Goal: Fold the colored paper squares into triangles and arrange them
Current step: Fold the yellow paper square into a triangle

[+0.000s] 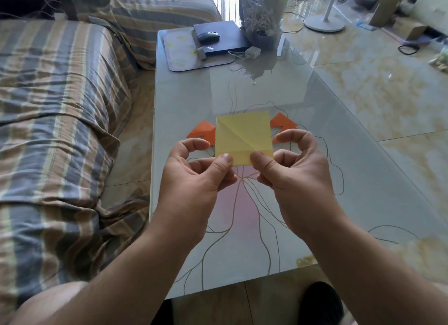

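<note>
Yellow paper [243, 136] is held up in the air above the glass table [315, 121], and it is still open as a square. A slanted fold line runs across it from the top corner on the left-hand side down toward the pinch. A thin strip along the bottom looks turned up, though the view is not clear enough to be sure.

The left hand [194, 176] pinches the bottom edge between thumb and finger. The right hand [291, 172] pinches the same edge just beside it, so both hands are closed on the paper. The other fingers curl loosely out to the sides.

Behind the paper, past the pinch, orange folded pieces [203, 131] lie on the table. More orange [282, 124] peeks out on the other side. They look like triangles already made.

The next job is probably folding the yellow square along the slanted line. The corners might not meet, because both pinches sit close together at the bottom and the top flaps free. Then the triangle would come out crooked. The paper could also slip and drop onto the orange pieces and push them out of place.
</note>
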A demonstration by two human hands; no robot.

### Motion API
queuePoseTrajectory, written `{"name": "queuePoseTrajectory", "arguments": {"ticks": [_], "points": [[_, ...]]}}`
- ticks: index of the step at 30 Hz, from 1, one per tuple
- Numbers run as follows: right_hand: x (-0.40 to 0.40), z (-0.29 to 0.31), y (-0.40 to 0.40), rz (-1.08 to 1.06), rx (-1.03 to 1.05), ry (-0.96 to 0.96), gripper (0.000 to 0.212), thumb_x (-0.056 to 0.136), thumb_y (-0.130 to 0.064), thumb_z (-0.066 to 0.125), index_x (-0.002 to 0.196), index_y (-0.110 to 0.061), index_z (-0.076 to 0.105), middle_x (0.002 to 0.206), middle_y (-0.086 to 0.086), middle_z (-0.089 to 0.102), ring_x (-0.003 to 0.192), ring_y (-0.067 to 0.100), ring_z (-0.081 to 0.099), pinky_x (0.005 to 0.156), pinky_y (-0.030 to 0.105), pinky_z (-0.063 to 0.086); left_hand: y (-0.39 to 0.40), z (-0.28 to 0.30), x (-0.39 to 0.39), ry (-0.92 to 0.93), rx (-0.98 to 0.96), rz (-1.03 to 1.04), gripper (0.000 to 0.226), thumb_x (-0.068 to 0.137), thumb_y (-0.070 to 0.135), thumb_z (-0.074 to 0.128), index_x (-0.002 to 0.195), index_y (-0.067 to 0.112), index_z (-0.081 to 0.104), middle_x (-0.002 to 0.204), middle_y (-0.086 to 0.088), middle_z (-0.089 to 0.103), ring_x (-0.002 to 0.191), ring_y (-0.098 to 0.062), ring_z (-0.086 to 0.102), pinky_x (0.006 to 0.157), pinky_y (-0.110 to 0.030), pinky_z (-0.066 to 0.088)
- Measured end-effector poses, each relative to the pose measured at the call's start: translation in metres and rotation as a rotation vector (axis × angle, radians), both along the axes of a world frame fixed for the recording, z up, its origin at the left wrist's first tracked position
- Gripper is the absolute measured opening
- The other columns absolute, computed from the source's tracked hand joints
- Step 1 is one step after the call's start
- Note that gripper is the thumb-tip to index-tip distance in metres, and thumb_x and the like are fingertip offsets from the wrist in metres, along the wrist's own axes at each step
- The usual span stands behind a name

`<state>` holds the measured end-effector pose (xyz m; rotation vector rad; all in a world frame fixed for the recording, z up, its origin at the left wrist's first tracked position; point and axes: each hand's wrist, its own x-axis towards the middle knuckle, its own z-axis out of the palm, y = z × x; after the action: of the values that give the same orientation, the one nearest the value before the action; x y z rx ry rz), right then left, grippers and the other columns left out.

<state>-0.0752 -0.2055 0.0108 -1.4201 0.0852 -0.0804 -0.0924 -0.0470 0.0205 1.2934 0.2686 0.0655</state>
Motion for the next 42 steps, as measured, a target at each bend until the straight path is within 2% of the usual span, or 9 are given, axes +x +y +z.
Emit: {"name": "queuePoseTrajectory", "arguments": {"ticks": [6, 13, 18, 22, 26, 30, 33, 35, 42], "points": [[0.002, -0.001, -0.002, 0.036, 0.051, 0.028, 0.046, 0.085, -0.01, 0.083, 0.119, -0.019, 0.053, 0.063, -0.001, 0.052, 0.066, 0.023, 0.06, 0.08, 0.042, 0.056, -0.002, 0.0, 0.0, 0.101, -0.09, -0.135, 0.062, 0.073, 0.02, 0.08, 0.128, 0.027, 0.051, 0.084, -0.009, 0.076, 0.082, -0.026, 0.076, 0.083, -0.041, 0.062], [0.0, -0.003, 0.003, 0.053, 0.048, 0.018, 0.045, 0.085, -0.01, 0.083, 0.117, -0.022, 0.053, 0.059, -0.004, 0.05, 0.062, 0.018, 0.059, 0.077, 0.043, 0.054, -0.004, -0.001, -0.002, 0.155, -0.194, -0.112, 0.049, 0.086, 0.008, 0.075, 0.126, 0.025, 0.052, 0.091, -0.012, 0.077, 0.084, -0.025, 0.076, 0.083, -0.04, 0.063], [-0.001, -0.003, 0.004, 0.064, 0.039, 0.026, 0.046, 0.085, -0.01, 0.082, 0.118, -0.022, 0.054, 0.059, -0.005, 0.051, 0.064, 0.016, 0.061, 0.079, 0.041, 0.055, -0.005, -0.001, -0.002, 0.179, -0.261, -0.103, 0.051, 0.082, 0.007, 0.076, 0.125, 0.022, 0.053, 0.092, -0.014, 0.078, 0.08, -0.023, 0.075, 0.078, -0.037, 0.064], [0.0, -0.007, 0.004, 0.062, 0.067, 0.037, 0.043, 0.088, -0.006, 0.08, 0.118, -0.023, 0.054, 0.069, 0.006, 0.049, 0.067, 0.022, 0.058, 0.08, 0.042, 0.053, -0.005, -0.002, -0.003, 0.176, -0.227, -0.068, 0.048, 0.082, 0.006, 0.077, 0.121, 0.023, 0.055, 0.087, -0.01, 0.078, 0.077, -0.022, 0.075, 0.076, -0.036, 0.064], [-0.001, -0.008, 0.005, 0.067, 0.074, 0.054, 0.042, 0.09, -0.004, 0.077, 0.119, -0.022, 0.054, 0.078, 0.011, 0.047, 0.074, 0.028, 0.055, 0.082, 0.043, 0.053, -0.009, -0.005, -0.003, 0.166, -0.172, -0.03, 0.052, 0.076, 0.011, 0.08, 0.121, 0.022, 0.057, 0.093, -0.01, 0.079, 0.082, -0.023, 0.077, 0.079, -0.036, 0.063], [-0.001, -0.005, 0.008, 0.113, 0.22, 0.194, 0.049, 0.08, -0.015, 0.082, 0.122, -0.021, 0.056, 0.088, 0.012, 0.065, 0.079, 0.026, 0.063, 0.081, 0.04, 0.056, -0.011, -0.008, -0.003, 0.145, -0.159, -0.008, 0.051, 0.08, 0.012, 0.078, 0.127, 0.011, 0.06, 0.097, -0.01, 0.079, 0.087, -0.022, 0.078, 0.082, -0.035, 0.062], [-0.002, -0.005, 0.011, 0.208, 0.186, 0.285, 0.028, 0.086, -0.016, 0.079, 0.111, -0.012, 0.066, 0.091, 0.01, 0.071, 0.075, 0.021, 0.063, 0.076, 0.035, 0.056, -0.011, -0.009, -0.002, 0.115, -0.18, 0.009, 0.038, 0.084, 0.009, 0.075, 0.12, 0.002, 0.065, 0.095, -0.014, 0.078, 0.087, -0.026, 0.077, 0.084, -0.037, 0.063], [-0.003, -0.007, 0.01, 0.231, 0.132, 0.291, 0.014, 0.089, -0.016, 0.077, 0.101, -0.009, 0.072, 0.086, 0.009, 0.071, 0.07, 0.018, 0.06, 0.071, 0.032, 0.054, -0.011, -0.009, -0.002, 0.107, -0.194, 0.013, 0.042, 0.078, 0.012, 0.076, 0.117, 0.0, 0.066, 0.097, -0.016, 0.078, 0.09, -0.028, 0.077, 0.087, -0.039, 0.063], [-0.001, -0.009, 0.006, 0.22, -0.002, 0.17, 0.017, 0.091, -0.018, 0.077, 0.104, -0.006, 0.076, 0.087, 0.008, 0.075, 0.071, 0.017, 0.063, 0.075, 0.034, 0.055, -0.008, -0.011, 0.0, 0.111, -0.199, -0.005, 0.05, 0.068, 0.018, 0.078, 0.114, 0.002, 0.067, 0.089, -0.011, 0.077, 0.081, -0.022, 0.075, 0.085, -0.038, 0.063]]}}
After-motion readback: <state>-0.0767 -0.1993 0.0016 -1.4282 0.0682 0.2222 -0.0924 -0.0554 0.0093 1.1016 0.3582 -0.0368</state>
